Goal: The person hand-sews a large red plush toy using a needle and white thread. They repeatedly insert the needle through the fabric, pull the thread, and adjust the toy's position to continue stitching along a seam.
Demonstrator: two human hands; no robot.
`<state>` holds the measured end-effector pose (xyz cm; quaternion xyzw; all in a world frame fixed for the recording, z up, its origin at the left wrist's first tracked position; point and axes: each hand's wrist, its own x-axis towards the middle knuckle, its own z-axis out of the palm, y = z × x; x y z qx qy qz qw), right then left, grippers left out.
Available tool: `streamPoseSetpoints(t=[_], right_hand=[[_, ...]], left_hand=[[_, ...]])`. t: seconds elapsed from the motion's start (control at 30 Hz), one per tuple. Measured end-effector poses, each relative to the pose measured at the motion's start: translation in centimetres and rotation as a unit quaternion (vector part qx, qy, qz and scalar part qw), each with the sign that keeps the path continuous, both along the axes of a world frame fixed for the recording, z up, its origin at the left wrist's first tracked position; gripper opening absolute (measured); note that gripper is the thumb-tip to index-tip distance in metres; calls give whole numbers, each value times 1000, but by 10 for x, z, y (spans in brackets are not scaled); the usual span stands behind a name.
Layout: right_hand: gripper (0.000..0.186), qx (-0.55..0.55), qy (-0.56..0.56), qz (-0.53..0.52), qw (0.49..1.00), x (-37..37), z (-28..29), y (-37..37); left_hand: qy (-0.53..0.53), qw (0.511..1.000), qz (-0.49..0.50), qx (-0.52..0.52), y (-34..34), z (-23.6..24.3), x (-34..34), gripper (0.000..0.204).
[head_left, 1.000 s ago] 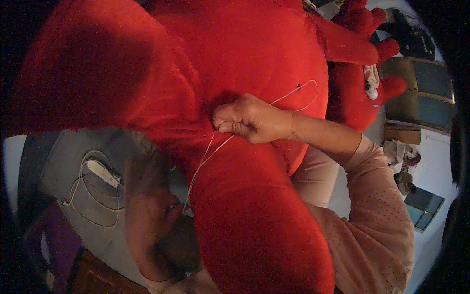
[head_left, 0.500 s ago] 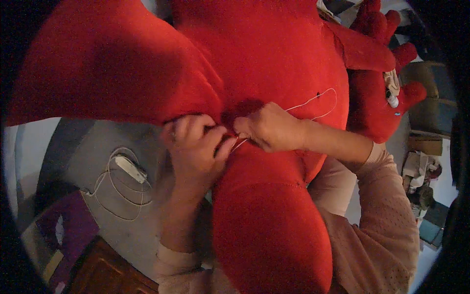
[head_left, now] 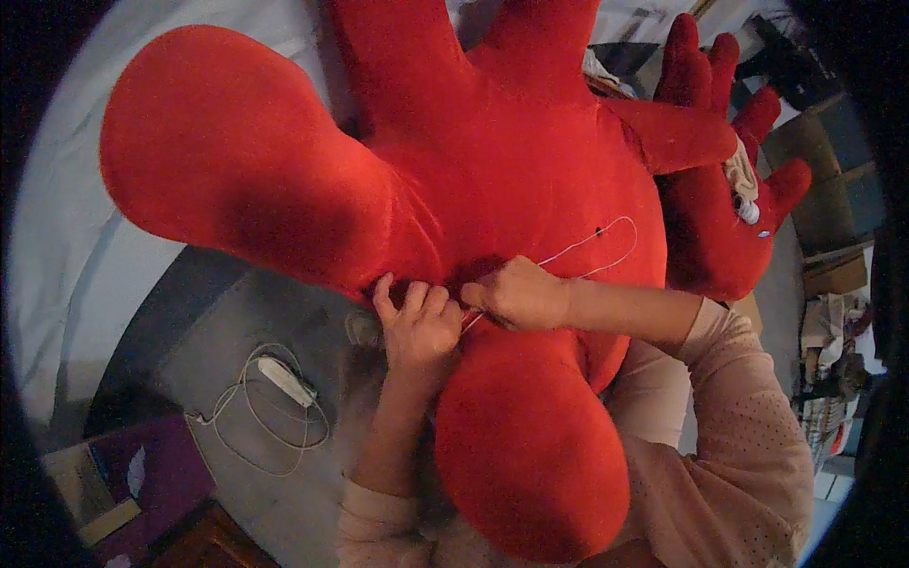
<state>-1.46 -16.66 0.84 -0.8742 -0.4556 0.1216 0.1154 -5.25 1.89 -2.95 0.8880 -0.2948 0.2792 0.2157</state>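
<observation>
A large red stuffed plush toy (head_left: 530,161) with several thick rounded limbs lies across my lap. My left hand (head_left: 421,327) is bent over a dark fold at its seam, fingers curled onto the cloth, the leftmost finger apart from the others. Close beside it, my right hand (head_left: 521,293) is closed in a pinch at the same seam. White thread (head_left: 620,227) loops over the red body from behind my right hand, and short strands show below its fingertips. Any needle is hidden by the fingers.
On the grey floor at left lies a white power strip (head_left: 286,381) with a coiled cable. A purple box (head_left: 156,473) is at lower left, near a brown wooden piece (head_left: 213,540). Cardboard boxes (head_left: 838,273) and clutter stand at the right.
More of the toy shows now, and it and both hands sit lower in the view. My left hand's fingers have shifted on the cloth. The right hand stays pinched at the seam.
</observation>
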Motion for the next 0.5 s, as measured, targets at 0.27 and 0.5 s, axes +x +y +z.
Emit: streamPoseSetpoints(t=[0.27, 0.5], right_hand=[[22, -8, -53, 12, 999, -8, 21, 17], [22, -12, 10, -24, 1000, -7, 18, 35]], left_hand=[[-19, 1000, 23, 10, 9, 2, -3, 4], [25, 999, 32, 12, 30, 14, -13, 3]])
